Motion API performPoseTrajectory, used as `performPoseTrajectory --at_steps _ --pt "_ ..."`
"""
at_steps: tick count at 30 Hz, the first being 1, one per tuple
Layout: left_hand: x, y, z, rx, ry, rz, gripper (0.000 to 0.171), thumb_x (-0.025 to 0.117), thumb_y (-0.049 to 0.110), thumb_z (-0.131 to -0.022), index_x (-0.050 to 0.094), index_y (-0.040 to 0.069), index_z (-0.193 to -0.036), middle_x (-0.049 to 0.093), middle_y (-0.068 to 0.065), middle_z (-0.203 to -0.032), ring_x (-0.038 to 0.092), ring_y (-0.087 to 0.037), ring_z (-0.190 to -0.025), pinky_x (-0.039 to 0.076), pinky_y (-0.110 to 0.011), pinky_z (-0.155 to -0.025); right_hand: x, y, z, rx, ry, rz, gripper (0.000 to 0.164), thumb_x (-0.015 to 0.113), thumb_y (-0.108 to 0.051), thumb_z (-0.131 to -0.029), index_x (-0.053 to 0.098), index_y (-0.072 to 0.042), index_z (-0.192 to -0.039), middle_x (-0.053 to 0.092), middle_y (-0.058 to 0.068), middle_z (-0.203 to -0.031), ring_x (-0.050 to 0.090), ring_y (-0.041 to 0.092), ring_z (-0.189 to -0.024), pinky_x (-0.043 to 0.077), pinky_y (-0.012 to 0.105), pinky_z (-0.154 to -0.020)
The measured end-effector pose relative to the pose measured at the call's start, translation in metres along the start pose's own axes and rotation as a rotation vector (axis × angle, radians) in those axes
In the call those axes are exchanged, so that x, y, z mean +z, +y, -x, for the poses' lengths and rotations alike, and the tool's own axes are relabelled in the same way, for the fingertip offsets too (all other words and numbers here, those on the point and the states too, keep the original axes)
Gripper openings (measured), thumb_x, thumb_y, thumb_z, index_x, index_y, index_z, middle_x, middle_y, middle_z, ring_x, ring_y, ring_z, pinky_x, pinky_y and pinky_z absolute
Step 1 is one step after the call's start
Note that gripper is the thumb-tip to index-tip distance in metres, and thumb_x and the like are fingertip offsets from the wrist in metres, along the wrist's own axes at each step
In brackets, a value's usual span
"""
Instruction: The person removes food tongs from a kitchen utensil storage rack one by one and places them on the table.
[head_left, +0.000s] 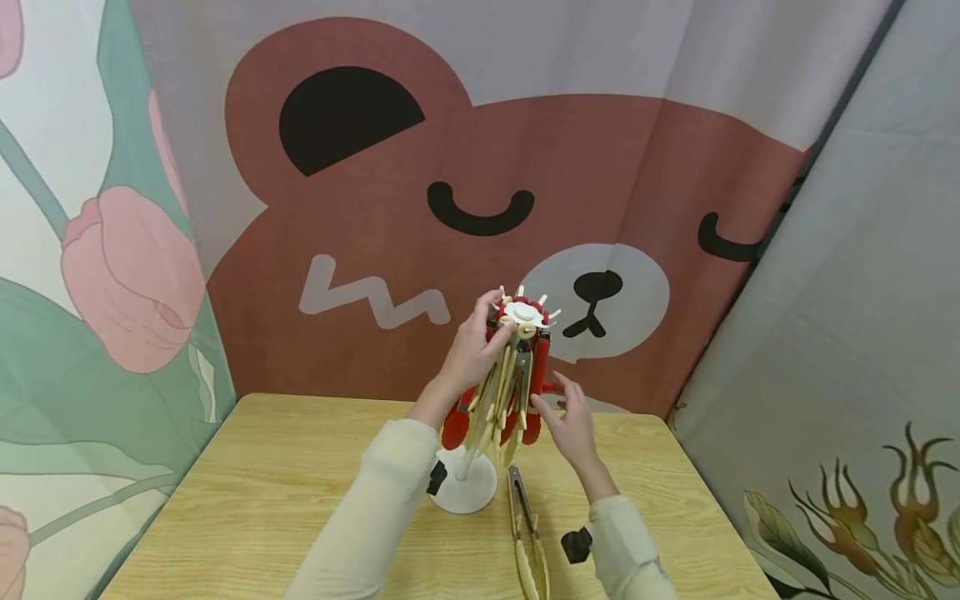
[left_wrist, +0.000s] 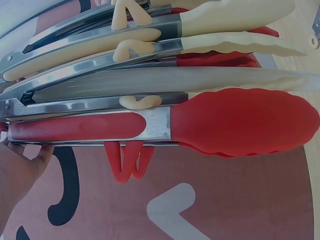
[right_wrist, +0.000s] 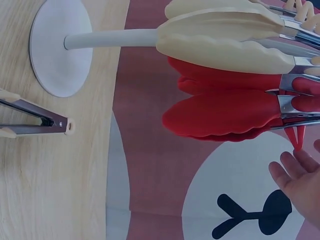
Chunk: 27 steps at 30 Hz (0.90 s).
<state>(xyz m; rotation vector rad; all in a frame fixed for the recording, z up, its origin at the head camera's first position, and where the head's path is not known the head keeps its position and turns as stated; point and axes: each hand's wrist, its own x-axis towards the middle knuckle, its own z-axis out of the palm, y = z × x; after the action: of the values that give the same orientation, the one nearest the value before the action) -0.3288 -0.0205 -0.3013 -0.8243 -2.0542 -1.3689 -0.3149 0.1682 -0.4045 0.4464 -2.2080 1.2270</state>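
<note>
The red tong heads [left_wrist: 245, 122] looked matt and smooth, like silicone — their arms [left_wrist: 160, 122] were shiny metal. The white stand [right_wrist: 57, 50] seemed smooth plastic; the tabletop [head_left: 247, 500] showed wood grain — the backdrop [head_left: 600, 175] was matt cloth.

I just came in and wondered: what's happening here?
A person's left hand appears to hold the top of a white stand hung with red tongs and cream tongs. The right hand is open beside the red tongs. A loose pair of cream-tipped tongs lies on the table.
</note>
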Motion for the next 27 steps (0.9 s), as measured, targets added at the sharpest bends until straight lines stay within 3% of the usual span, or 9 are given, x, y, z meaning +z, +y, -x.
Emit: performPoseTrajectory --at_steps 9,16,21,27 --pt "0.000 0.001 0.001 -0.010 0.001 -0.013 0.047 0.049 0.017 -0.092 0.030 0.005 -0.134 0.043 -0.014 -0.129 0.048 -0.022 -0.106 0.041 -0.042 -0.087 0.002 -0.001 -0.007 -0.005 -0.071 -0.087 0.053 0.062 -0.013 -0.084 0.040 0.003 -0.129 0.048 0.022 -0.117 0.048 0.033 -0.101 0.038 0.050 -0.084" --pt "0.000 0.003 0.000 -0.020 -0.006 -0.025 0.047 0.049 0.018 -0.092 0.030 0.006 -0.134 0.043 -0.013 -0.130 0.048 -0.021 -0.107 0.041 -0.039 -0.088 -0.004 -0.035 -0.008 -0.075 -0.082 -0.132 0.046 0.057 0.003 -0.084 0.038 0.014 -0.125 0.047 0.030 -0.113 0.048 0.042 -0.094 0.037 0.058 -0.080" --pt "0.000 0.003 0.001 -0.020 -0.003 -0.027 0.047 0.049 0.018 -0.092 0.030 0.006 -0.134 0.043 -0.014 -0.129 0.048 -0.021 -0.106 0.041 -0.038 -0.087 -0.004 -0.039 -0.010 -0.094 -0.094 -0.141 0.043 0.055 0.006 -0.084 0.039 0.015 -0.123 0.049 0.032 -0.111 0.050 0.043 -0.093 0.040 0.056 -0.078" --pt "0.000 0.003 0.000 -0.017 -0.006 -0.014 0.047 0.048 0.017 -0.092 0.030 0.004 -0.134 0.043 -0.015 -0.130 0.047 -0.023 -0.108 0.039 -0.041 -0.089 -0.002 -0.037 -0.012 -0.052 -0.112 -0.158 0.042 0.053 0.002 -0.087 0.039 0.012 -0.125 0.049 0.030 -0.112 0.052 0.041 -0.091 0.044 0.050 -0.076"
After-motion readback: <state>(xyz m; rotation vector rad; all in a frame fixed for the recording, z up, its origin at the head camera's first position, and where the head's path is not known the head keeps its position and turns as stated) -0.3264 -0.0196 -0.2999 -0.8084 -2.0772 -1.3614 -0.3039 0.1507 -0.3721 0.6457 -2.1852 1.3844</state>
